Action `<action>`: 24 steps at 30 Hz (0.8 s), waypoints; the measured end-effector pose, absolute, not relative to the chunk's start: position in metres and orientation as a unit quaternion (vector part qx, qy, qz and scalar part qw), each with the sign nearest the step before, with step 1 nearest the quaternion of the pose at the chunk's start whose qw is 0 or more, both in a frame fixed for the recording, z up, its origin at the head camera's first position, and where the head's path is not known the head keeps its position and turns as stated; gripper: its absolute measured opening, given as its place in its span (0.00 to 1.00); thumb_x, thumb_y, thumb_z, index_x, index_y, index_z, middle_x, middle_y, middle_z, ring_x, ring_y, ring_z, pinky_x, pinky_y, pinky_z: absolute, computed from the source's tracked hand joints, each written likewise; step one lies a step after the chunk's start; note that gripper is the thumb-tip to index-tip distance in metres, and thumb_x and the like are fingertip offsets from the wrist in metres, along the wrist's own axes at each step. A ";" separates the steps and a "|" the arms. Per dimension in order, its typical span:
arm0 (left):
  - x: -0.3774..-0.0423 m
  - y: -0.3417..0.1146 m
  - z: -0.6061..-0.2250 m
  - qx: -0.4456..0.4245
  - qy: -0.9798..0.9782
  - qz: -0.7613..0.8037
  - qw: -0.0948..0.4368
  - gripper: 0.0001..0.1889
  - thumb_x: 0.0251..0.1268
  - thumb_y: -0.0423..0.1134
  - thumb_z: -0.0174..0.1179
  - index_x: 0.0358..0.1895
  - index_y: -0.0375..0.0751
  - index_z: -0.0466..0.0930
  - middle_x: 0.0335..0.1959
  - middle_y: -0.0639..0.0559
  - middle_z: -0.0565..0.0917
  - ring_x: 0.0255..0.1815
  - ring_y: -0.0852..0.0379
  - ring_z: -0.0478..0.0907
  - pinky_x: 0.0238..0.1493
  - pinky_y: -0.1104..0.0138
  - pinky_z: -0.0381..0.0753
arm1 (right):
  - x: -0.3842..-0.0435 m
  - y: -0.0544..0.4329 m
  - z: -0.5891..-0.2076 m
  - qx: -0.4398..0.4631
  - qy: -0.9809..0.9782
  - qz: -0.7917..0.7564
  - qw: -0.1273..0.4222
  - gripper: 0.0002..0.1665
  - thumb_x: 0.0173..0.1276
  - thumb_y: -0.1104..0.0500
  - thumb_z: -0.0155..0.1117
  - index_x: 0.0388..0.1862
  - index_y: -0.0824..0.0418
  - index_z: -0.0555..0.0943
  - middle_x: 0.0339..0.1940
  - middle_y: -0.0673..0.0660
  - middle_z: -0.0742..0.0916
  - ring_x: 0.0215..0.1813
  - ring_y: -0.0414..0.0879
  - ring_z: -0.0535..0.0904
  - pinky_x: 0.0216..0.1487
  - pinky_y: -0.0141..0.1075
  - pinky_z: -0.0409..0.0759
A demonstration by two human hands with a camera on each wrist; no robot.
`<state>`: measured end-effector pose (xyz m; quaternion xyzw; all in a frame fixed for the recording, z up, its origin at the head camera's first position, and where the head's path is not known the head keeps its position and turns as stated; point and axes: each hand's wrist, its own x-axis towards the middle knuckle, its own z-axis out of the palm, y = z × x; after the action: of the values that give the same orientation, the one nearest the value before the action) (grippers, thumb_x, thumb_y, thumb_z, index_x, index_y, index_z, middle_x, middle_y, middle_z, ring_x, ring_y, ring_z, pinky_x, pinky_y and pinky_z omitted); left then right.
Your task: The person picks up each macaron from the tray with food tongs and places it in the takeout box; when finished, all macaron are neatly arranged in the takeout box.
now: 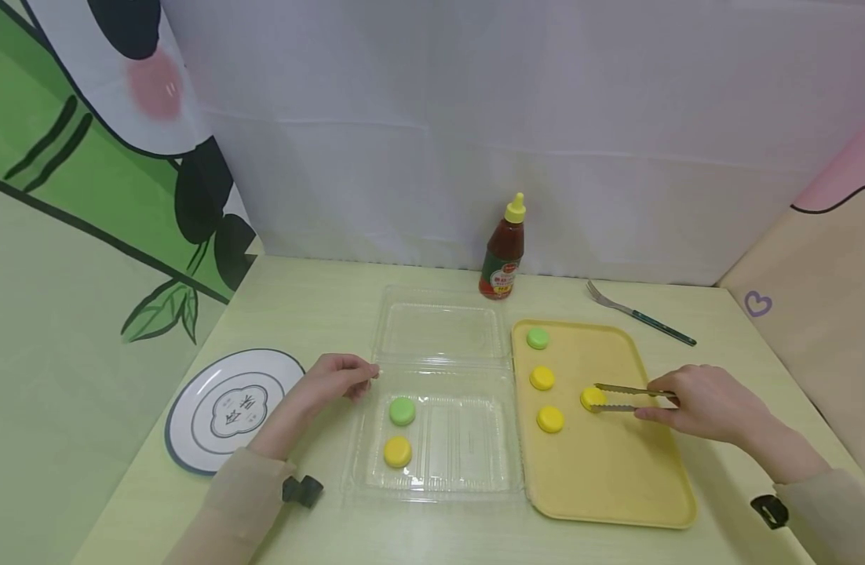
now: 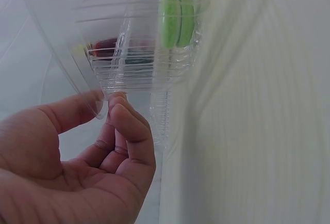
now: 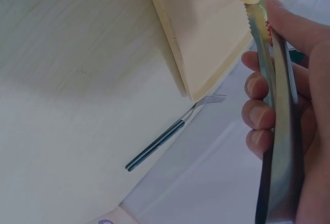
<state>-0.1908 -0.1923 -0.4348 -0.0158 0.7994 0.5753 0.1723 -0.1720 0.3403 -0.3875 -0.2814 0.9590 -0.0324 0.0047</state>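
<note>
My left hand (image 1: 337, 380) pinches the left edge of a clear plastic clamshell box (image 1: 468, 451), which lies open with its lid folded back. Inside the box are a green macaron (image 1: 402, 410) and a yellow macaron (image 1: 397, 452). In the right wrist view, my right hand (image 3: 304, 105) wraps its fingers round metal tongs (image 3: 285, 157) with toothed tips. Those tips lie on either side of a yellow macaron (image 1: 591, 399) at the middle of the yellow tray (image 1: 609, 479). Left of it on the tray sit a green macaron (image 1: 537, 338) and two yellow macarons (image 1: 549, 419).
A white plate (image 1: 199, 408) with a dark rim lies at the left, partly behind my left forearm. Behind the box stands a red sauce bottle (image 1: 501, 259) with a yellow cap. A fork (image 1: 644, 316) rests beyond the tray, near the back right.
</note>
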 end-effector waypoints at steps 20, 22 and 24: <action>-0.190 -0.191 -0.433 -0.014 0.797 0.578 0.175 0.14 0.72 0.39 0.60 0.43 0.25 0.81 0.25 0.52 0.78 0.28 0.58 0.73 0.35 0.67 0.76 | -0.175 0.338 -0.381 -0.306 0.952 -0.024 0.004 0.16 0.60 0.42 0.74 0.22 0.43 0.77 0.16 0.37 0.66 0.19 0.31 0.57 0.20 0.30 0.55; -0.191 -0.191 -0.434 -0.014 0.797 0.578 0.174 0.14 0.72 0.38 0.59 0.43 0.26 0.81 0.25 0.52 0.78 0.28 0.58 0.73 0.35 0.67 0.76 | -0.175 0.338 -0.380 -0.306 0.952 -0.023 0.004 0.17 0.60 0.41 0.74 0.21 0.43 0.76 0.16 0.37 0.66 0.20 0.31 0.57 0.20 0.30 0.55; -0.191 -0.191 -0.434 -0.014 0.797 0.578 0.174 0.14 0.72 0.38 0.59 0.43 0.25 0.81 0.25 0.52 0.78 0.28 0.58 0.73 0.36 0.67 0.76 | -0.176 0.337 -0.379 -0.304 0.953 -0.021 0.004 0.17 0.60 0.41 0.74 0.21 0.43 0.76 0.16 0.37 0.66 0.20 0.31 0.57 0.20 0.30 0.55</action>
<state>-0.1909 -0.1911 -0.4338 -0.0139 0.7970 0.5782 0.1740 -0.1756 0.3373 -0.3785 -0.3036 0.9525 -0.0212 0.0042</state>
